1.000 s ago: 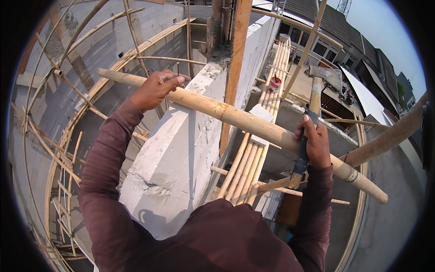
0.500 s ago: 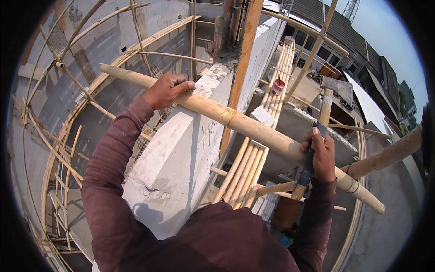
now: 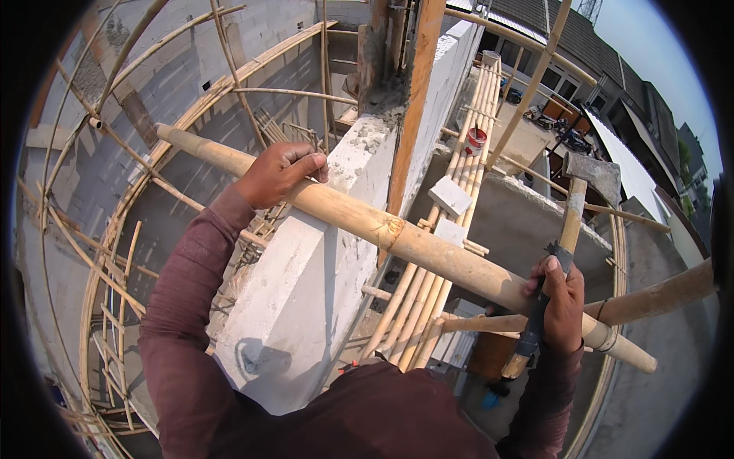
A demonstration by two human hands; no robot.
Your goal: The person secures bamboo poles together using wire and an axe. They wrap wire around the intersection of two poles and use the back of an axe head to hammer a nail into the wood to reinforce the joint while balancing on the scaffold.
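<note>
A thick bamboo pole point(image 3: 359, 220) slants across in front of me, over the top of the white block wall point(image 3: 264, 287). My left hand point(image 3: 284, 174) rests at the pole's upper side, thumb and fingers pinched together. Whatever lies between those fingertips is too small to make out. My right hand point(image 3: 562, 298) is wrapped round the dark taped grip of a hammer point(image 3: 572, 218), close to the pole's right part. The hammer's heavy grey head points up and away from me, above the pole.
Bamboo scaffold poles point(image 3: 417, 306) run along the wall's right side, bearing white blocks point(image 3: 449, 196) and a red bucket point(image 3: 476, 138). An upright timber post point(image 3: 419, 92) stands ahead. Curved bamboo framing point(image 3: 115, 237) fills the left, above a deep drop.
My right hand and the hammer have shifted slightly right and down in the picture. The left hand stays at the pole, a little lower in view, and the whole view has shifted slightly.
</note>
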